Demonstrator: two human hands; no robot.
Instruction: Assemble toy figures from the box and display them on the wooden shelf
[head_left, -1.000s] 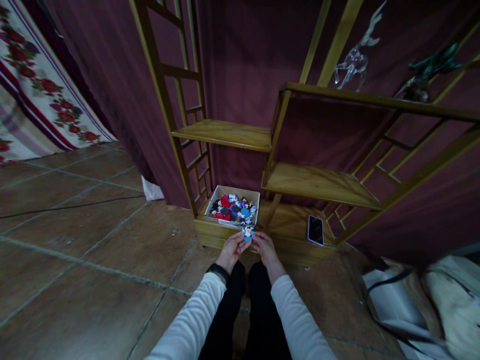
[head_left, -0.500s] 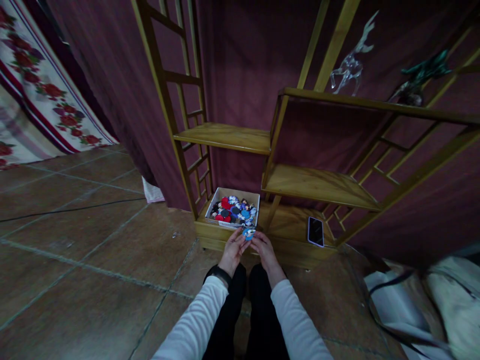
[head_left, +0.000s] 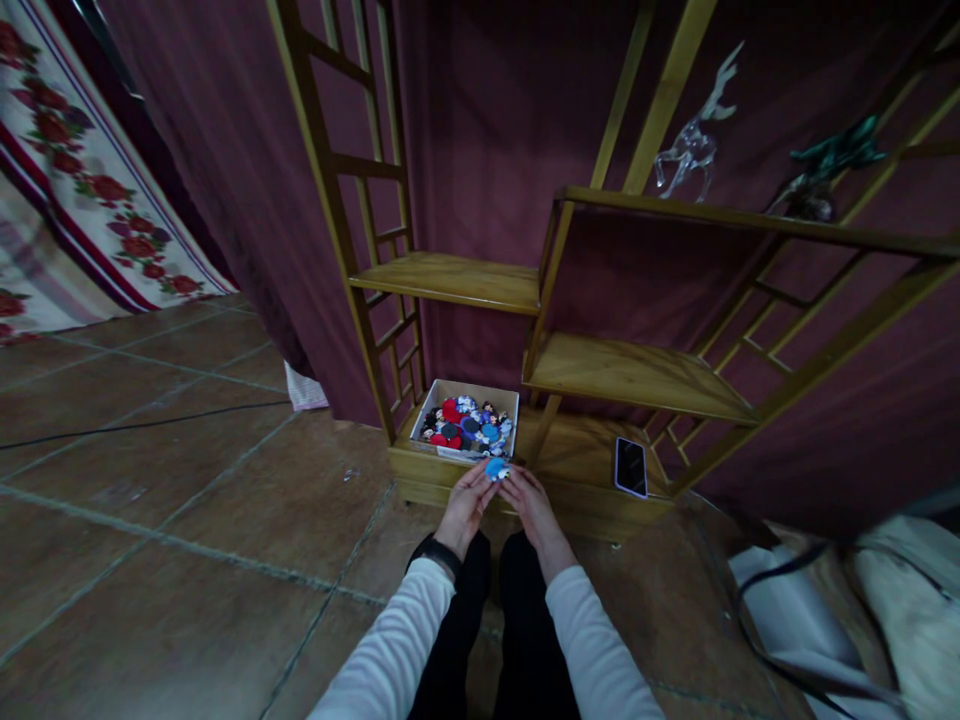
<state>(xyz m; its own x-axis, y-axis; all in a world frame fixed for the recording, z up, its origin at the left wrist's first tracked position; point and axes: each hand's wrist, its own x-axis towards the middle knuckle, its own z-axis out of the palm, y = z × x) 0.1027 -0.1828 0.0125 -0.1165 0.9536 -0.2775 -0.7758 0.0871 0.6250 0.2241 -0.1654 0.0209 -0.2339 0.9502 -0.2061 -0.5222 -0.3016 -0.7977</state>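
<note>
The figurine (head_left: 496, 469) sits between the two hands, pinched at its left edge by the fingers of the left hand (head_left: 463, 505) and at its right by those of the right hand (head_left: 529, 500). It is just nearer than the box (head_left: 486, 389), its blue base showing. Its details are too small to make out. In the box, the pieces (head_left: 470, 425) overlap, partly hiding one another. The bag (head_left: 911, 600) at near right is cut off.

Dim light, faint sheen on the floor (head_left: 195, 620), wide-angle stretch at the edges
</note>
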